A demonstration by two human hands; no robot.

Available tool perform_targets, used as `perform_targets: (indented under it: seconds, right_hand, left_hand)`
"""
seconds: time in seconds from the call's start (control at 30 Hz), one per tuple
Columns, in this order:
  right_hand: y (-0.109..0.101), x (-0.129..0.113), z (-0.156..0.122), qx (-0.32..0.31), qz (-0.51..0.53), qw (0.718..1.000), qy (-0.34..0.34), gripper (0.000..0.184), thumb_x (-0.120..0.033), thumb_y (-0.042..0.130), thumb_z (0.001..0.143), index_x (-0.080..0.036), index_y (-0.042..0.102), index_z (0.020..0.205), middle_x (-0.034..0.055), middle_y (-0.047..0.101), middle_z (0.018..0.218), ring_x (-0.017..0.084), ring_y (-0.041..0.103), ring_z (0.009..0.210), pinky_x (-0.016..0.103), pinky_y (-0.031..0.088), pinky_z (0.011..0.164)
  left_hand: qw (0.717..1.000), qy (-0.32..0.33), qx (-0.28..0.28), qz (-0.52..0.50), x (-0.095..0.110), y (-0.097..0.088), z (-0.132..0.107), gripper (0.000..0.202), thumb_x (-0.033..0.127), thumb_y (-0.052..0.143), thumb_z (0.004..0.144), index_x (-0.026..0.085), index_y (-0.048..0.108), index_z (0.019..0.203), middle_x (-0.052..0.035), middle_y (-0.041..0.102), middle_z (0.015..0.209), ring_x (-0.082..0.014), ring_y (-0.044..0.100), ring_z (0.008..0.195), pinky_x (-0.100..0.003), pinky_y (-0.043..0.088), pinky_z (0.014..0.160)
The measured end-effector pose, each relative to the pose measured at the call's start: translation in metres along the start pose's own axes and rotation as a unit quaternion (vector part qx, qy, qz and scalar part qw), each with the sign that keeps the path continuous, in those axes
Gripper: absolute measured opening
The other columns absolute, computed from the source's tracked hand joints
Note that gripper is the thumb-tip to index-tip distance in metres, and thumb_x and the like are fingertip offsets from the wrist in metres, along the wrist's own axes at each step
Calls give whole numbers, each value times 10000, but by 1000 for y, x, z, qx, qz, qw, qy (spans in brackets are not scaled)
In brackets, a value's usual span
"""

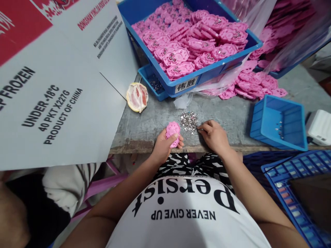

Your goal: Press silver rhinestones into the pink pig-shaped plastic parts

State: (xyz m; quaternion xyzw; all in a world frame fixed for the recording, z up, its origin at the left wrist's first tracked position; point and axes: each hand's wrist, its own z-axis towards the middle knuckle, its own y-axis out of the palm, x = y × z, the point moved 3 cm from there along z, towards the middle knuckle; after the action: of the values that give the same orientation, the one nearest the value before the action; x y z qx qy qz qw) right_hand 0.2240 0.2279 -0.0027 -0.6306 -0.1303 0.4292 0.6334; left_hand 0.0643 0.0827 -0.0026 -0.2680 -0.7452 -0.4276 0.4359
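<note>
The left hand (165, 146) curls closed around a pink plastic piece (172, 134), face up at the worktop (150, 120) edge, while the right hand (213, 136), just beside it, pinches its fingertips into the small metal parts (188, 121) heaped between and slightly beyond both hands, within easy reach.

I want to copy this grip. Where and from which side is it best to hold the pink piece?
Probably by its two long edges, coming from below, at the table's near edge. The pink piece is flat and small, lying face-up in the left hand, thumb on its lower edge, fingers behind. That leaves its face clear towards the right hand, which picks at the screw pile.
</note>
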Motion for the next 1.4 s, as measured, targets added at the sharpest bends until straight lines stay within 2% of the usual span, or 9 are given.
perform_targets:
  seconds: [0.13,0.43,0.6,0.77,1.0,1.1,1.17,1.3,1.4]
  right_hand:
    - [-2,-2,7,-24,-41,999,9,298,-301,511,985,-229,779,1092,111,683,1074,264,603,991,324,436,697]
    - [-14,12,12,4,30,1000,0,297,-195,478,960,-180,752,1075,106,708,1077,243,664,977,351,504,875]
    - [-12,2,9,-14,3,1000,10,206,-258,568,935,-216,755,1010,85,699,1065,236,655,917,335,490,763]
    - [-10,-8,13,-31,-55,998,12,194,-281,569,942,-238,755,977,81,692,1094,218,647,872,312,427,657]
    - [-7,-17,17,-45,-120,991,-20,225,-164,485,943,-194,708,930,140,710,987,241,658,883,318,428,677]
    - [-11,-13,15,-14,-45,999,-2,202,-162,474,924,-180,675,917,142,706,996,235,656,876,321,452,719]
    - [-16,-12,10,-6,80,997,18,148,-212,498,904,-189,641,876,106,706,922,218,645,816,321,462,722]
    - [-22,-23,-4,-77,326,941,58,188,-394,567,868,-210,594,836,-3,611,635,164,551,580,288,430,593]
    - [-24,-36,-13,-103,390,912,74,226,-437,583,850,-212,591,831,-27,574,577,145,512,515,274,406,535]
  left_hand:
    - [1000,0,1,5,0,0,-1,373,397,791,770,158,560,939,-24,706,767,-145,666,597,-273,533,556]
    - [999,-14,48,-4,3,8,1,373,373,761,756,154,549,970,-16,690,744,-134,639,570,-259,512,521]
    - [994,25,102,-35,0,13,-10,311,330,722,780,149,554,970,-9,681,752,-120,622,569,-246,496,519]
    - [995,23,93,-33,1,14,-23,321,353,741,782,156,552,950,-10,674,754,-119,619,573,-242,491,513]
    - [996,26,79,-28,3,17,-26,390,391,779,758,166,536,964,-15,680,750,-123,621,558,-233,475,490]
    - [997,26,71,-25,3,19,-25,399,401,780,759,161,542,971,-20,687,757,-123,624,560,-232,478,492]
    - [998,21,63,-16,3,22,-23,397,386,781,756,154,551,980,-25,693,773,-121,626,566,-234,486,498]
    - [998,30,47,17,4,33,-18,370,249,779,716,147,578,1010,-40,716,843,-118,645,600,-236,508,537]
    - [995,67,42,59,5,41,-15,364,189,763,717,160,595,1039,-27,712,847,-119,657,631,-231,518,557]
